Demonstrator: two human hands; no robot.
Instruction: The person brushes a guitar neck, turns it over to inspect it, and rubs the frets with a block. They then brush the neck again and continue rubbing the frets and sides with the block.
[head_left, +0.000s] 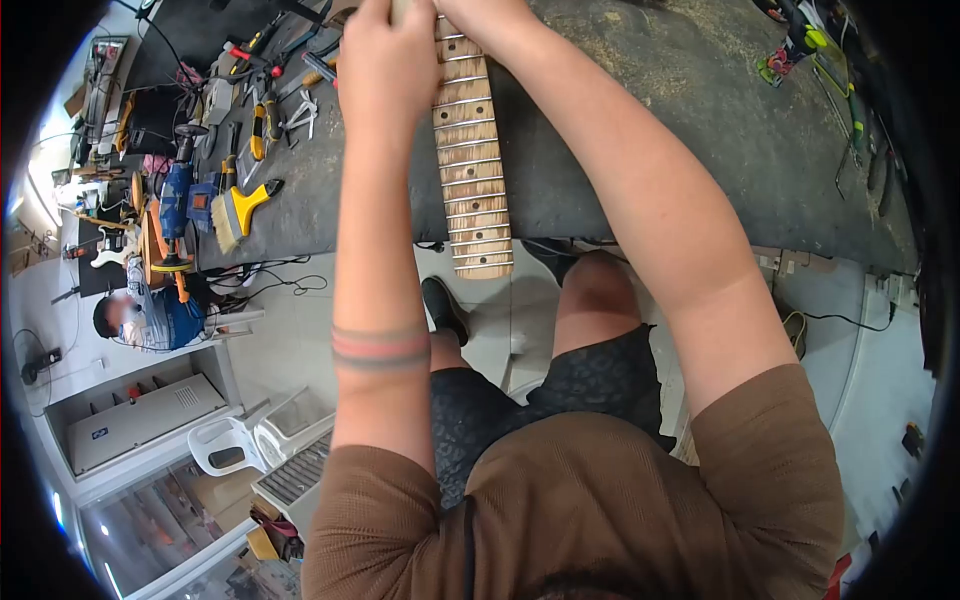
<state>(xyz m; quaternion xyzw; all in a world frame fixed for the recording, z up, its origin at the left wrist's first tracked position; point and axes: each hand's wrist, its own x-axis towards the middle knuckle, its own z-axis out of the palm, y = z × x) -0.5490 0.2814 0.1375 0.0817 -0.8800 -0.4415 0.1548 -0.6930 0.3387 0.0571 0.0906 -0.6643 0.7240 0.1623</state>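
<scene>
A guitar neck (470,165) with a streaked wooden fretboard, metal frets and dark dot inlays lies lengthwise on the dark bench. Its near end sticks out past the front edge, and its far end runs out of the picture. At the top, my left hand (388,50) is closed beside the far part of the neck. A pale piece shows between its fingers, too cut off to name. My right hand (490,18) reaches over the neck from the other side, close to the left one. The top edge of the view hides its fingers.
Pliers (258,130), a yellow-handled brush (245,212), a blue rotary tool (176,200) and other hand tools lie on the left of the bench (640,190). Green-and-black tools (830,60) lie at right. A seated person (160,310) and a white chair (228,445) are at left.
</scene>
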